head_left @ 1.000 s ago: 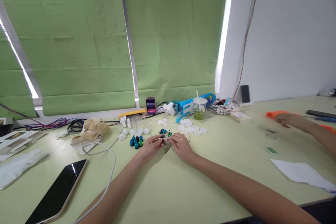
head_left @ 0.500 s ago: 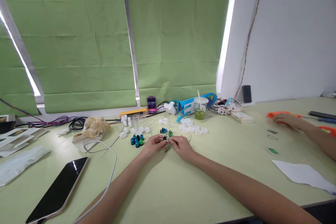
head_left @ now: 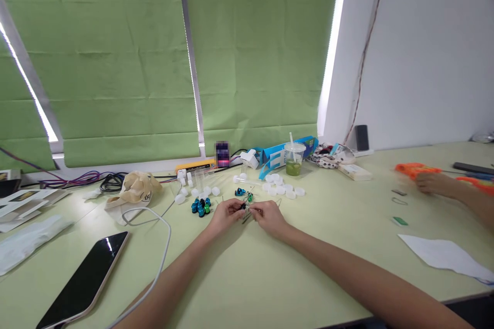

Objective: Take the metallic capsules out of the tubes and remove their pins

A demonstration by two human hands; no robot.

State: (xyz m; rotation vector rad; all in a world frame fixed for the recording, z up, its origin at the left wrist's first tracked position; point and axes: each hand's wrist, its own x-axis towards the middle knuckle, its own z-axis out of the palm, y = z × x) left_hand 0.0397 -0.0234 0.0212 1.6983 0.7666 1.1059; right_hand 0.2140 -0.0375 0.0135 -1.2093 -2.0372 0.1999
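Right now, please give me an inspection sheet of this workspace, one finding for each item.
Surface: pale green table, crowded at the back.
Job's things: small dark bead pinched between both hands; loose beads to the left; thin wires under the hands.
Clutter: white caps, cup, phone, cloth, paper.
Grippers: left hand and right hand, fingertips together on the bead.
Cables: white cable to the phone; tangle by the window.
Surroundings: green blinds, white wall; another person's hand far right.

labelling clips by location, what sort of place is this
Probably an office or shared workroom: a long pale desk against green window blinds, with a phone, cables and a drink cup, and another person's hand nearby.
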